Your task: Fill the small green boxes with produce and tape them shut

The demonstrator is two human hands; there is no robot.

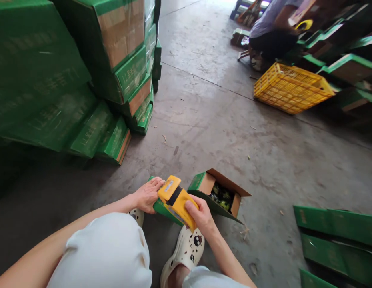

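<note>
Lower-centre, my right hand (201, 213) grips a yellow plastic tool (183, 205) — my flat left hand (148, 195) slipping could skew the green cardboard box (164, 211).

Grey floor, green boxes all round

The scuffed grey floor (201, 120) is crossed by a thin dark seam and sprinkled with small scraps (165, 139). Tall stacks of green boxes (132, 80) rise from it at the left. Near the bottom centre, a green box (167, 213) sits just beside an open carton (197, 182) with dark green contents, flaps spread; a pale clog (189, 250) is planted close by. At the lower right lie long green cardboard pieces (339, 228), whether folded flat is hard to tell. Further off, a yellow crate (280, 90) rests before a dim bank of more green cartons (351, 66), near a co-worker's shoe (256, 64).
</note>
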